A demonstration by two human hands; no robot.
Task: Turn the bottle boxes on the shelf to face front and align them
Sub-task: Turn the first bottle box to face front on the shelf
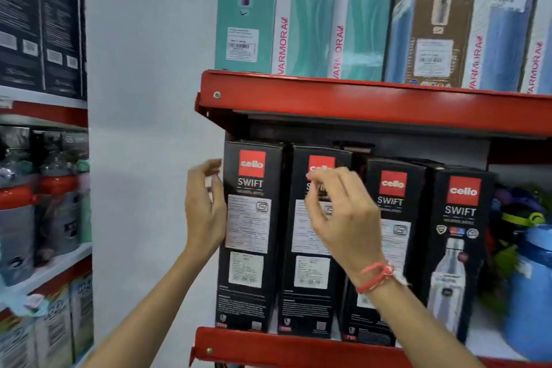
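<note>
Several black bottle boxes with a red logo stand upright on the red shelf [298, 346]. The leftmost box [251, 236], the second box [301, 278] and the third box [391, 197] show label sides. The fourth box [457, 248] shows its bottle picture. My left hand [204, 206] hovers at the left edge of the leftmost box, fingers curled and apart, holding nothing. My right hand [340, 218] is in front of the second box with fingers loosely spread, covering part of its upper face. Whether either hand touches a box is unclear.
Above, a red shelf board [358, 101] carries tall teal, brown and blue boxes [298, 15]. Blue and green bottles [525, 278] crowd the shelf right of the black boxes. A white wall lies to the left, then another rack [44, 158] with dark boxes and jugs.
</note>
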